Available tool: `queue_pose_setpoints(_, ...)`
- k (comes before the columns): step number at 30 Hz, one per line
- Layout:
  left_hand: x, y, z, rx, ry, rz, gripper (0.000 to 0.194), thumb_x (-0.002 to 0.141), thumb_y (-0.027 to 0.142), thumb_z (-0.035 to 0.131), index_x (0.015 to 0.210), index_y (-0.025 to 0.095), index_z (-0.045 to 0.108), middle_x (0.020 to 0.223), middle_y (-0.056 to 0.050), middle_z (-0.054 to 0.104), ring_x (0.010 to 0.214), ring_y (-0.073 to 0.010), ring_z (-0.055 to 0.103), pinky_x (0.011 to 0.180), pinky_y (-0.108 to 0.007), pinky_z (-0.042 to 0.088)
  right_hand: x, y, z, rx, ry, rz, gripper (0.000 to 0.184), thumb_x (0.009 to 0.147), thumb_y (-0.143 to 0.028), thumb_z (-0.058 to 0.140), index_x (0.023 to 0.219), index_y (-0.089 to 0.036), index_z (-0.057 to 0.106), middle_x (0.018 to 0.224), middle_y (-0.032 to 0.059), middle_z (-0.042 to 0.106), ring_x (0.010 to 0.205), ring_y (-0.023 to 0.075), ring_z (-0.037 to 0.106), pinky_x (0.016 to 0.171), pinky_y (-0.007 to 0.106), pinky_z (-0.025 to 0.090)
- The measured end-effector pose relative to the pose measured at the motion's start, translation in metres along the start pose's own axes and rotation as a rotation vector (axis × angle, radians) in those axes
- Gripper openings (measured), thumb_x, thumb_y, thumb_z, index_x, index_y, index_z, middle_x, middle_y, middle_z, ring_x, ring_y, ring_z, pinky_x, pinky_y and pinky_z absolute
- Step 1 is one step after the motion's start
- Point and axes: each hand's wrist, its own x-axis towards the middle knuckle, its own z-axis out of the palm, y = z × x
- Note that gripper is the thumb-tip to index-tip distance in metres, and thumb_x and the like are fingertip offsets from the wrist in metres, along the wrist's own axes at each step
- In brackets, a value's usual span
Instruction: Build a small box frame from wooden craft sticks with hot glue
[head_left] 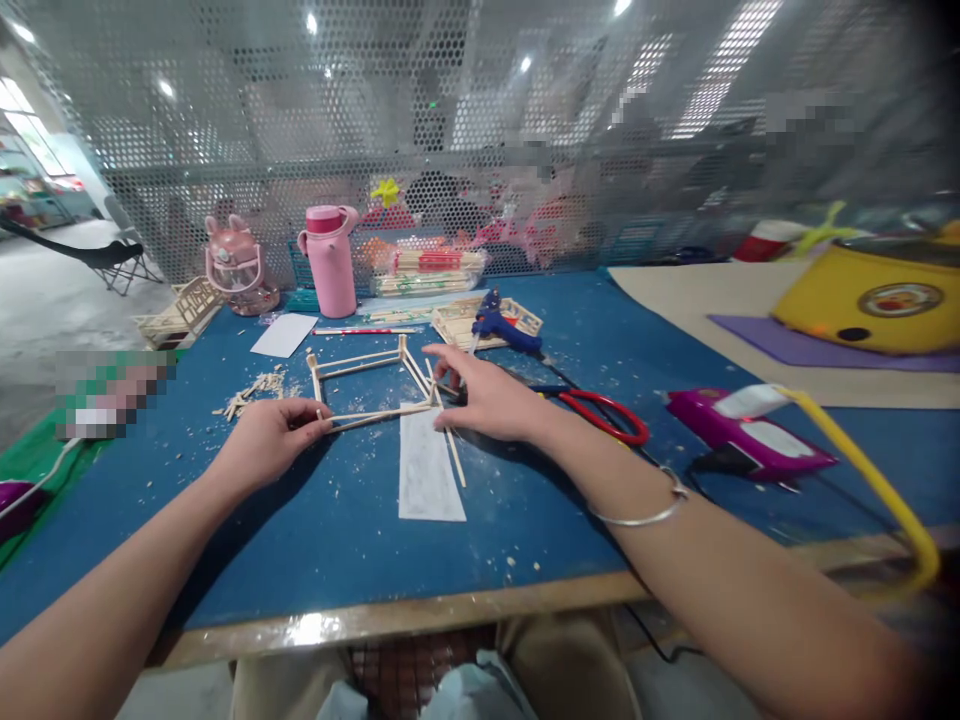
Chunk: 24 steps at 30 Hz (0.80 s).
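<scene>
A small open frame of thin wooden sticks (367, 385) stands on the blue table top (337, 520). My left hand (266, 440) pinches the frame's near left corner between thumb and fingers. My right hand (484, 395) grips the frame's near right corner, fingers curled around the upright sticks. A white paper strip (427, 470) lies just in front of the frame, with loose sticks (454, 455) beside it. A silver bangle (645, 505) circles my right wrist.
Red-handled scissors (607, 415) and a magenta glue gun (742, 435) with a yellow cord lie right. A blue glue gun (502, 325), pink bottle (330, 260), rabbit-shaped bottle (236, 265), stick bundles and other stick models sit at the back. Wood scraps (251, 390) are scattered left.
</scene>
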Motion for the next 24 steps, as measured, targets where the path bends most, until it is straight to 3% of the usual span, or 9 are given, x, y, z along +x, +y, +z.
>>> queue_pose_setpoints(4,0.0,0.0,0.0,0.051,-0.013,0.005,0.037,0.077,0.048,0.049,0.086,0.018,0.071,0.068,-0.002,0.066,0.059,-0.0158,0.05,0.058,-0.027,0.036,0.0,0.005,-0.002,0.151,-0.155,0.052,0.049,0.066,-0.015,0.069,0.112,-0.018,0.053,0.08,-0.0005,0.06,0.066,0.0124,0.053,0.064,0.025,0.043)
queue_pose_setpoints(11,-0.001,0.006,-0.007,-0.185,0.053,-0.044,0.033,0.068,0.046,0.06,0.078,0.017,0.069,0.061,0.001,0.06,0.055,-0.0131,0.046,0.055,-0.024,0.033,0.002,0.001,0.007,0.32,-0.008,0.052,0.021,0.066,-0.016,0.066,0.086,-0.018,0.06,0.069,-0.0024,0.054,0.062,0.0111,0.048,0.062,0.026,0.038)
queue_pose_setpoints(14,0.003,0.016,-0.02,-0.374,0.01,-0.084,0.034,0.064,0.048,0.065,0.075,0.016,0.067,0.058,0.003,0.055,0.053,-0.0108,0.043,0.053,-0.023,0.031,0.002,-0.004,-0.002,0.632,0.045,0.068,0.029,0.065,-0.02,0.066,0.092,-0.018,0.055,0.066,-0.0048,0.05,0.059,0.0094,0.046,0.059,0.025,0.038)
queue_pose_setpoints(17,0.011,0.025,-0.038,-0.556,-0.166,-0.143,0.035,0.062,0.048,0.069,0.072,0.015,0.065,0.056,0.003,0.051,0.052,-0.0085,0.041,0.051,-0.021,0.031,0.001,-0.011,-0.021,0.912,0.065,0.045,0.047,0.064,-0.023,0.068,0.105,-0.019,0.046,0.07,-0.0055,0.051,0.062,0.0084,0.048,0.06,0.024,0.039)
queue_pose_setpoints(20,0.015,0.028,-0.051,-0.655,-0.314,-0.213,0.034,0.062,0.046,0.071,0.068,0.014,0.063,0.057,0.003,0.051,0.051,-0.0072,0.041,0.05,-0.019,0.031,0.002,-0.016,-0.041,0.978,-0.07,-0.003,0.056,0.062,-0.02,0.071,0.11,-0.02,0.042,0.073,-0.0055,0.052,0.062,0.0071,0.048,0.059,0.022,0.039)
queue_pose_setpoints(22,0.014,0.027,-0.054,-0.694,-0.352,-0.223,0.033,0.063,0.045,0.071,0.065,0.014,0.062,0.056,0.003,0.051,0.05,-0.0068,0.041,0.05,-0.019,0.031,0.002,-0.017,-0.049,0.95,-0.195,-0.007,0.06,0.059,-0.016,0.073,0.11,-0.019,0.043,0.074,-0.0053,0.054,0.059,0.0064,0.048,0.058,0.023,0.04)
queue_pose_setpoints(24,0.012,0.024,-0.052,-0.716,-0.365,-0.225,0.033,0.063,0.045,0.071,0.063,0.014,0.061,0.055,0.003,0.05,0.05,-0.0069,0.041,0.049,-0.019,0.031,0.001,-0.018,-0.051,0.921,-0.238,0.019,0.06,0.058,-0.014,0.073,0.11,-0.019,0.044,0.072,-0.0053,0.056,0.059,0.0068,0.049,0.058,0.023,0.04)
